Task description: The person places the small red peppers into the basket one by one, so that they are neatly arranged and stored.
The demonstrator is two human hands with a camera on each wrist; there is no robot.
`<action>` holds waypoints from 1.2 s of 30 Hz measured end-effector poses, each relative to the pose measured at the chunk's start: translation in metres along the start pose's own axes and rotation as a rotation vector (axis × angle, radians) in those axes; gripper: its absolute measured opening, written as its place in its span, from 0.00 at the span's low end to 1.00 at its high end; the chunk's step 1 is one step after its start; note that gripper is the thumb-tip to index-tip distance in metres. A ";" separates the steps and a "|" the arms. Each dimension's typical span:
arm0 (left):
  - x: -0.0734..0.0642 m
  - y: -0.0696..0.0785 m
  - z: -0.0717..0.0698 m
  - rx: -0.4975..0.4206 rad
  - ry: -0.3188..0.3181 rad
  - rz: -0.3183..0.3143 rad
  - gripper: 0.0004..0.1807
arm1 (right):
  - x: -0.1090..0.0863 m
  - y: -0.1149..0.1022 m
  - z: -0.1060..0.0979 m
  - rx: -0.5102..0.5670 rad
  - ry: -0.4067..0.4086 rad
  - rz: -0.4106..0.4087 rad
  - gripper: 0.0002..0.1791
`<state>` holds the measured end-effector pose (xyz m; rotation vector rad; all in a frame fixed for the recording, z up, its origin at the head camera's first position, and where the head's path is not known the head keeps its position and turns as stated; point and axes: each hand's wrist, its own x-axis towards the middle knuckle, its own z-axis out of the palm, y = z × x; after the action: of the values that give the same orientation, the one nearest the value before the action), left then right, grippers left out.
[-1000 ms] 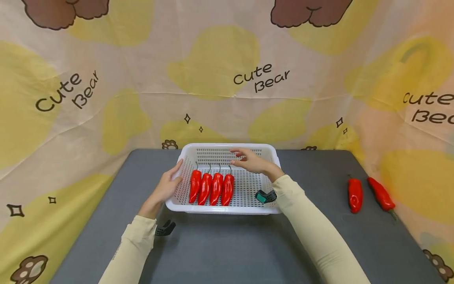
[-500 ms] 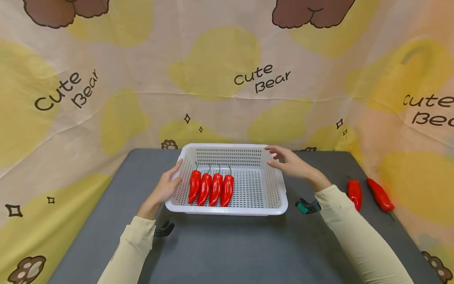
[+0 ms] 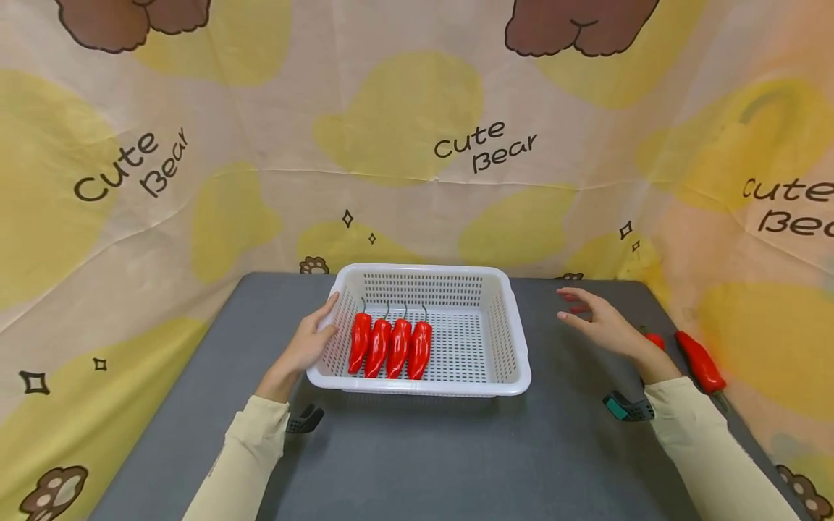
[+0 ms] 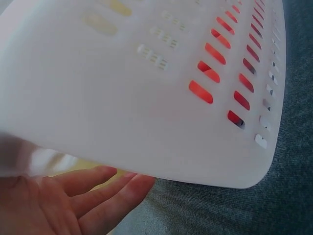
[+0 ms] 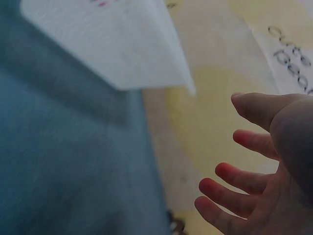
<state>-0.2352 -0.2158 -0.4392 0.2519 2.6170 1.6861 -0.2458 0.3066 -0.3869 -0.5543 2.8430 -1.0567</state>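
A white plastic basket [image 3: 456,389] with slotted walls stands in the middle of the table. Several glossy red peppers [image 3: 399,349] lie side by side in its left half, green stems pointing to the back. My left hand [image 3: 308,344] holds the basket's left rim, the thumb over the edge; in the left wrist view its fingers reach the rim from outside. Apart from the basket, to its right, my right hand [image 3: 606,325] hovers with spread, slightly bent fingers and nothing in them. Beyond it are a red pepper [image 3: 700,360] and another red pepper [image 3: 654,339], mostly hidden by the right wrist.
The dark grey table [image 3: 417,463] extends around the basket on all sides. A printed cloth [image 3: 391,130] with bear drawings hangs behind the table and along both sides. Each wrist wears a dark strap, such as the right strap [image 3: 627,409].
My right hand has moved from above the basket to the right, over the table toward the two outlying peppers, and now covers part of one. The left hand and basket have stayed in place.
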 end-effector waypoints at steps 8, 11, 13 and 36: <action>-0.001 0.001 -0.001 0.006 0.012 0.019 0.37 | -0.027 0.035 0.000 -0.005 0.015 0.058 0.31; -0.001 0.001 0.000 0.005 0.020 0.031 0.37 | -0.034 0.045 -0.002 -0.031 0.022 0.095 0.32; -0.001 0.002 0.000 0.003 0.020 0.037 0.36 | -0.039 0.052 -0.005 -0.057 0.031 0.114 0.32; -0.001 0.000 -0.001 0.014 0.016 -0.003 0.37 | -0.079 0.114 -0.030 -0.291 0.114 0.125 0.30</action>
<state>-0.2339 -0.2168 -0.4388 0.2361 2.6402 1.6767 -0.2128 0.4327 -0.4429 -0.3339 3.1069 -0.6810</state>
